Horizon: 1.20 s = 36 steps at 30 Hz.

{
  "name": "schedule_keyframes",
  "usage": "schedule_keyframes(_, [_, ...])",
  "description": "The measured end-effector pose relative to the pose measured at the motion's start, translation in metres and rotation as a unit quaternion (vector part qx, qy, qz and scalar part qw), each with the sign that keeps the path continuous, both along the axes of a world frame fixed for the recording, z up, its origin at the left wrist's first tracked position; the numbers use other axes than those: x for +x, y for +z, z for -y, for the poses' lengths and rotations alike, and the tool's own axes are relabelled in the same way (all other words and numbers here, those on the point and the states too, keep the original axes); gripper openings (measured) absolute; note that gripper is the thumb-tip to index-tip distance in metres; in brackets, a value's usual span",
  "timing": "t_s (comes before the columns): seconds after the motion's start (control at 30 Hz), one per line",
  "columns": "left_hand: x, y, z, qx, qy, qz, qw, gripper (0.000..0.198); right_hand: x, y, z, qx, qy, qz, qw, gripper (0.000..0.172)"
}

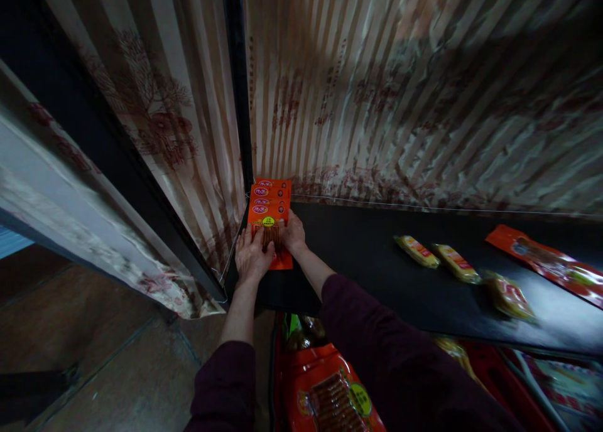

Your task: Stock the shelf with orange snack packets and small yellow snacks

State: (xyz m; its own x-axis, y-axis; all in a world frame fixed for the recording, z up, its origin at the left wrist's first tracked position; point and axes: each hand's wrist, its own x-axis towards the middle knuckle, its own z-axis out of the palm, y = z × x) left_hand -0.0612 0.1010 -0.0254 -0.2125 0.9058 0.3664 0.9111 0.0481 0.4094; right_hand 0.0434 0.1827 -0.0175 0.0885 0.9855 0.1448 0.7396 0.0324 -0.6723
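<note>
Several orange snack packets (pixel 268 217) lie overlapped in a row at the left end of a black shelf (pixel 348 243), in the corner by the post. The front packet has a yellow-green oval label and a clear window with brown strips showing. My left hand (pixel 253 256) rests on its lower left part, fingers spread and lying on the packet, thumb apart. With my right hand (pixel 293 233) I grip its right edge, thumb on top; the fingers underneath are hidden. Part of the front packet's lower half is covered by my hands.
Striped printed cloth (pixel 330 93) hangs behind and left. Yellow packaged snacks (pixel 456 264) and a long orange-red packet (pixel 546 262) lie rightward on the shelf. Below, a red crate (pixel 499 375) and a large orange packet (pixel 330 388) show. A thin string (pixel 424 206) runs along the back edge.
</note>
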Motion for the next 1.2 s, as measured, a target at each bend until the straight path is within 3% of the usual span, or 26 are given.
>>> schedule_keyframes(0.43, [-0.002, 0.002, 0.001, -0.003, -0.001, -0.006, 1.0, 0.052, 0.011, 0.008, 0.007, 0.012, 0.047, 0.003, 0.999, 0.048])
schedule_keyframes(0.77, [-0.003, 0.004, 0.0, -0.022, 0.001, 0.025, 0.999, 0.052, 0.011, 0.015, 0.014, 0.005, 0.058, 0.013, 0.998, 0.036])
schedule_keyframes(1.03, [-0.004, 0.005, 0.0, -0.021, 0.001, 0.027, 0.999, 0.053, 0.008, 0.01, 0.015, -0.006, 0.048, 0.011, 0.999, 0.042])
schedule_keyframes(1.2, [-0.005, 0.002, -0.001, -0.01, -0.001, 0.021, 1.0, 0.052, 0.013, 0.016, 0.02, 0.002, 0.064, -0.011, 0.998, 0.045])
